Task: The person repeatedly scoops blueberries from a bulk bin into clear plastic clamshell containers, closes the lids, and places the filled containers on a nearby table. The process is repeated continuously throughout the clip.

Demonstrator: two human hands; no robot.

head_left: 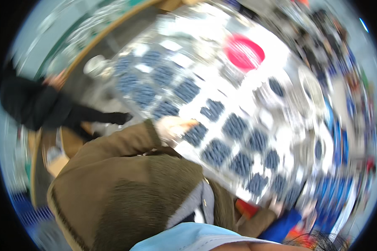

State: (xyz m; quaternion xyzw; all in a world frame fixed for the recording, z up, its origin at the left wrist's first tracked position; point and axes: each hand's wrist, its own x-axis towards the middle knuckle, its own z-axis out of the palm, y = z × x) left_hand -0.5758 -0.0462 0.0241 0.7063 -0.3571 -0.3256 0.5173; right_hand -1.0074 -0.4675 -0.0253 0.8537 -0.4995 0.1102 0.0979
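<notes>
Motion smears the whole picture. My left hand (171, 127), in a brown sleeve, reaches over the near edge of a bright white table (243, 106). Its fingertips are at a pile of dark blue-grey pieces (195, 134); whether they grip any is too blurred to tell. By the table's near right edge, my right hand (275, 206) is small and partly cut off by my coat, next to another dark pile (279, 184). Its fingers do not show clearly. Several similar piles, apparently on clear sheets or in bags, lie in rows across the table.
A red round basin (244, 52) stands toward the far side. White trays (310, 90) line the right. A co-worker's blue sleeve (282, 226) and hand (308, 208) are close to my right hand. Another person in dark clothes (37, 104) is at the left, near a wooden-edged bench (88, 44).
</notes>
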